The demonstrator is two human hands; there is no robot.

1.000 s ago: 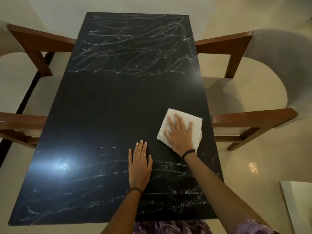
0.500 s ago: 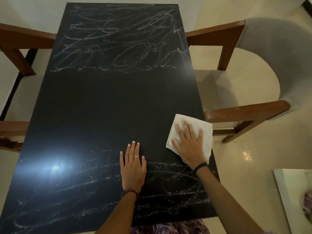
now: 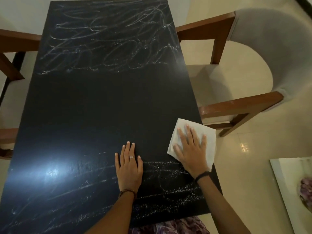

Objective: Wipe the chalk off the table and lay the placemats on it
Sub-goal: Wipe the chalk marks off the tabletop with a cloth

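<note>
Your right hand [image 3: 192, 149] lies flat and spread on the cloth [image 3: 199, 132], pinning it to the table [image 3: 109, 102] rather than clenching it; your left hand [image 3: 129, 164] is released, palm down on the bare top, holding nothing. The cloth sits at the table's right edge, a little nearer than the middle, with one corner hanging past the rim.

You are in the wiping step, and by the look of it only partway through. A clean dark band runs across the middle, while chalk [image 3: 109, 44] scribbles cover the far end and fainter streaks spread over the near end on both sides of your left hand.

The next move likely calls for pulling the cloth back onto the top and sweeping left across the near streaks, keeping flat, even pressure. You will probably need to lift your left hand out of the path, since chalk seems to lie around it. No placemats are in view, so laying them waits.
</note>
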